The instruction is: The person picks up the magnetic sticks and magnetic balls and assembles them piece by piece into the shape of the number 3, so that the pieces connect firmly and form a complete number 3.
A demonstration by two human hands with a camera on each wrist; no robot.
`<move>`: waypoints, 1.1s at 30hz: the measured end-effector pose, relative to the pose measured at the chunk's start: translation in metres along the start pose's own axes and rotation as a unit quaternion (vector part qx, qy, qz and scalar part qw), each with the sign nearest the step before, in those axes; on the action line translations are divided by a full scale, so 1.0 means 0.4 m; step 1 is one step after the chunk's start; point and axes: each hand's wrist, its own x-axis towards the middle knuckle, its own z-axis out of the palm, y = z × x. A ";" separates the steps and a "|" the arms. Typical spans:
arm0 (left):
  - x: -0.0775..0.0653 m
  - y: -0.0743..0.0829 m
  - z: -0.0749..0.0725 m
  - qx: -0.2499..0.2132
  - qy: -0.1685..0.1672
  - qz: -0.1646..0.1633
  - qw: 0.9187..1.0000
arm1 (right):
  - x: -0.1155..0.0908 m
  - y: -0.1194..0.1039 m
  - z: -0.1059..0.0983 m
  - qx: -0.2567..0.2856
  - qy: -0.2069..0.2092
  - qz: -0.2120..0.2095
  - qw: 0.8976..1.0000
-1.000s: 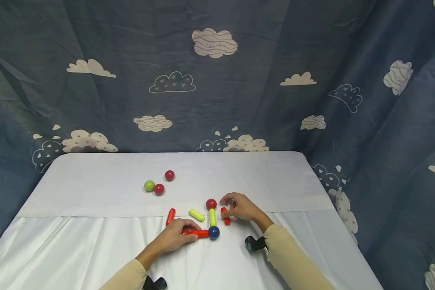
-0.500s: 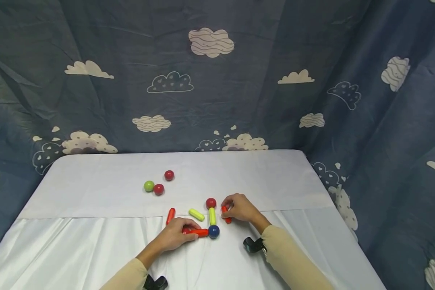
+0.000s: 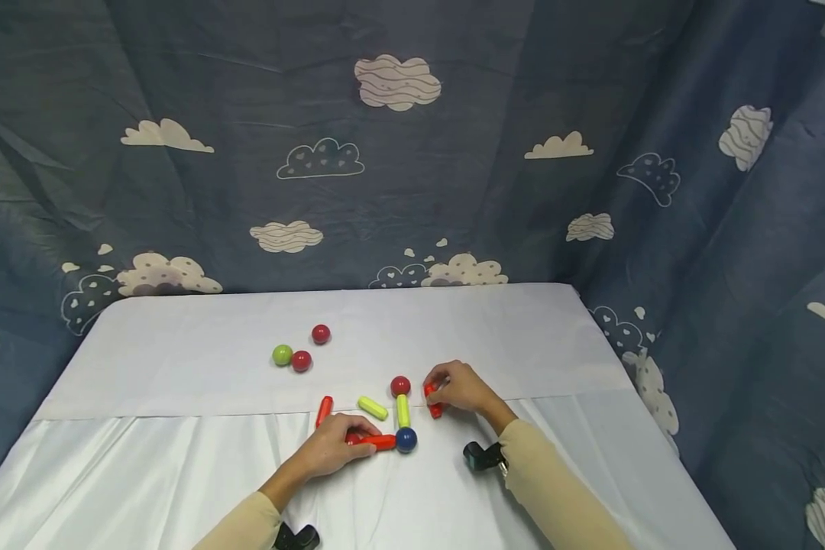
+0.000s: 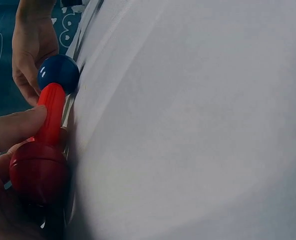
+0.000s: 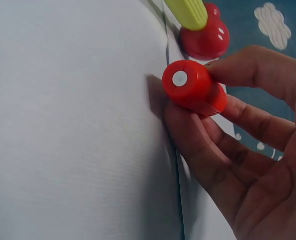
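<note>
My left hand (image 3: pixel 331 445) pinches a red rod (image 4: pixel 52 114) between thumb and fingers. A dark red ball (image 4: pixel 39 172) sits at the rod's near end and a blue ball (image 3: pixel 406 440) at its other end. From the blue ball a yellow-green rod (image 3: pixel 402 411) runs away to another red ball (image 3: pixel 400 386). Right of that branch, my right hand (image 3: pixel 462 388) holds a second red rod (image 5: pixel 192 87) between thumb and fingertips; a pale round spot shows on its end face. This rod is apart from the joined pieces.
A loose yellow-green rod (image 3: pixel 373 408) and a loose red rod (image 3: pixel 324 410) lie left of the joined pieces. Farther back are a green ball (image 3: pixel 283 354) and two red balls (image 3: pixel 302 360). A white cloth covers the table (image 3: pixel 179 351); a cloud-patterned curtain (image 3: pixel 454 191) hangs behind.
My right hand has closed its fingers round the red rod and moved it slightly away and to the right. The left hand keeps its hold, with the joined pieces in place.
</note>
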 end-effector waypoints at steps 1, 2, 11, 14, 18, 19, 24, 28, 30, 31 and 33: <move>0.000 0.000 0.000 0.000 -0.001 0.001 1.000 | 0.005 0.003 -0.001 0.009 0.001 0.009 1.000; 0.000 -0.001 -0.001 0.001 -0.002 0.001 1.000 | 0.008 0.005 -0.003 0.016 0.002 0.015 1.000; 0.000 0.001 -0.005 0.006 0.003 0.008 1.000 | 0.051 0.010 -0.015 0.062 0.000 0.045 0.997; 0.002 -0.002 -0.003 0.005 0.000 0.013 1.000 | 0.062 0.013 -0.018 0.071 0.002 0.055 0.996; 0.004 -0.004 -0.001 0.006 -0.003 0.018 1.000 | 0.072 0.013 -0.019 0.085 0.005 0.053 0.995; 0.004 -0.004 -0.001 0.006 -0.004 0.017 1.000 | 0.075 0.012 -0.019 0.085 0.006 0.050 0.995; 0.005 -0.004 0.000 0.005 -0.009 0.010 1.000 | 0.100 0.002 -0.018 0.085 0.016 0.053 0.995; 0.005 -0.003 -0.002 0.002 -0.008 0.010 1.000 | 0.128 -0.010 -0.019 0.092 0.027 0.062 0.994; 0.005 -0.003 -0.003 0.004 -0.007 0.012 1.000 | 0.139 -0.017 -0.019 0.096 0.029 0.063 0.993; 0.005 -0.003 -0.004 0.005 -0.007 0.014 1.000 | 0.143 -0.021 -0.019 0.098 0.029 0.065 0.993; 0.005 -0.003 -0.004 0.006 -0.008 0.013 1.000 | 0.151 -0.029 -0.018 0.099 0.030 0.064 0.993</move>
